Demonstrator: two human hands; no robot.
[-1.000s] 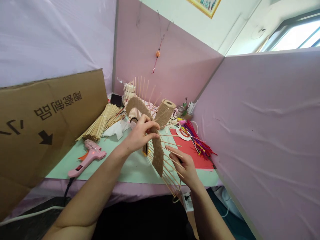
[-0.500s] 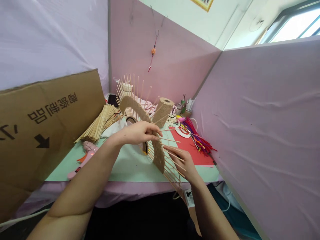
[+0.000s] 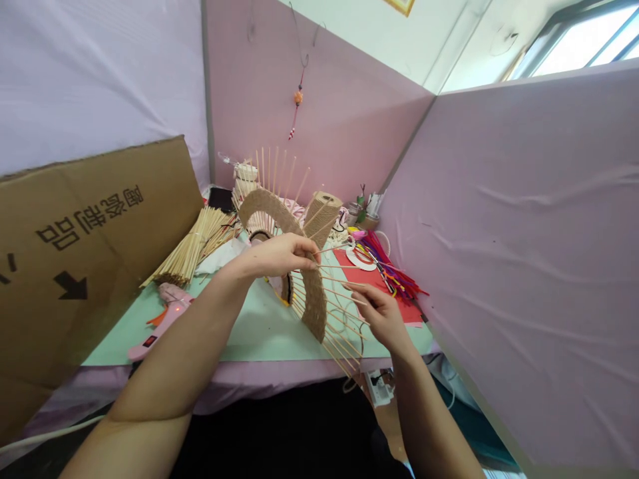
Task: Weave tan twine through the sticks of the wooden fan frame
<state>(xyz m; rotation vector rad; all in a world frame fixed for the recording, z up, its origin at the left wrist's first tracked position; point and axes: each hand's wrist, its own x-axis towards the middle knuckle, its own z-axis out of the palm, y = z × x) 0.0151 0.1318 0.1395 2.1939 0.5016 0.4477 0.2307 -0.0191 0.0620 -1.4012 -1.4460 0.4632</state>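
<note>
A woven twine band with thin wooden sticks radiating from it [image 3: 314,306] stands tilted above the table. My left hand [image 3: 279,255] is closed on the band's upper right side, thumb and fingers pinching it near the sticks. To the right, my right hand [image 3: 382,316] is pinched among the stick ends, apart from the band. Its fingertips appear to grip the loose twine [image 3: 362,339], which loops down between the sticks; the exact pinch is partly hidden. Behind the band stands a large spool of twine [image 3: 323,216].
A bundle of sticks [image 3: 187,249] and a pink glue gun [image 3: 167,316] lie left, beside a cardboard sheet [image 3: 110,233]. Colourful pipe cleaners [image 3: 394,273] and a white ring [image 3: 360,258] rest on red paper [image 3: 409,311] at right. Pink partitions enclose the table.
My right hand has moved away from the band, out toward the stick ends. My left hand keeps its hold on the band. The view has shifted slightly.
</note>
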